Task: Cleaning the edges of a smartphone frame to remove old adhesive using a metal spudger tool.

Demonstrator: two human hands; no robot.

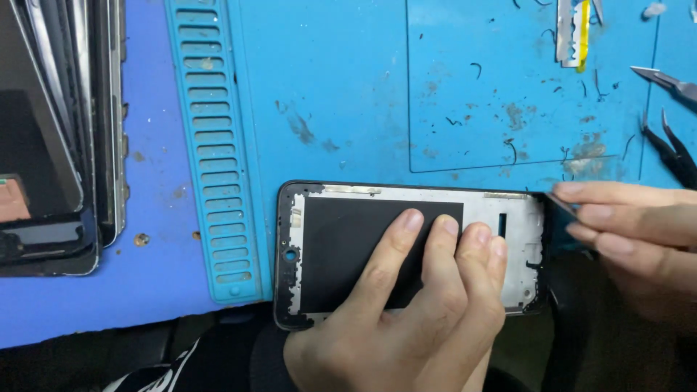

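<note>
At the left edge of the bench stands one stack of phone screens and frames point(51, 138), leaning on edge, their number too tightly packed to count. Just right of it, one ribbed strip of slots point(210, 160) runs down the left edge of the blue work mat point(341, 87), which covers most of the bench.

One phone frame point(410, 250) lies flat at the mat's front edge, long side toward the person, its lower rim overhanging the edge. It is a black-rimmed metal plate with one dark rectangular sheet over its left and middle part and one small round hole near its left end.

The left hand point(414, 305) presses down on the frame from the front: four fingers point(406, 232) lie close together, flat on the dark sheet and the bare metal beside it, gripping nothing, only pinning the frame.

The right hand point(632, 225) comes in from the right edge. Its fingers are narrowed together around one thin dark blade-like tool point(563, 203), whose tip touches the frame's upper right corner.

Near the mat's back right corner lies one flat metal strip with a yellow edge point(573, 33). At the right edge lie two pairs of tweezers: one silver point(668, 81), one black point(675, 149). Small dark scraps are scattered over the mat's right part.
</note>
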